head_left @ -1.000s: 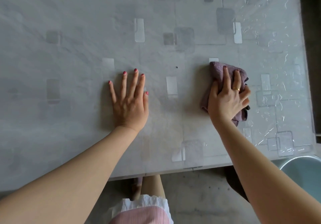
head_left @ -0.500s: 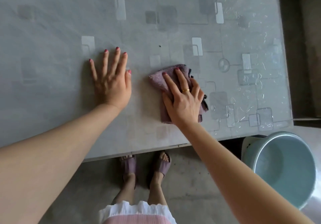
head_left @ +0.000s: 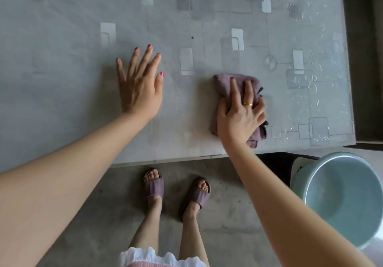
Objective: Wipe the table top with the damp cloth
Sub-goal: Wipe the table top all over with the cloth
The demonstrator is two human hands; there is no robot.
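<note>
A mauve damp cloth (head_left: 222, 84) lies bunched on the grey patterned table top (head_left: 62, 63), near the front edge and toward the right. My right hand (head_left: 238, 117) sits on top of it, index and middle fingers stretched forward, while the thumb and outer fingers curl round its sides. My left hand (head_left: 138, 92) rests flat on the table to the left of the cloth, fingers spread, holding nothing. A hand's width of bare table separates the two hands.
A pale blue bucket (head_left: 323, 184) stands on the floor below the table's right front corner. My feet in mauve slippers (head_left: 154, 190) are on the concrete floor just in front of the table edge. Clear plastic film covers the table.
My right hand slid the cloth left toward my left hand, then back to the right. My left hand stayed flat in place. The view has tipped down toward the floor.
</note>
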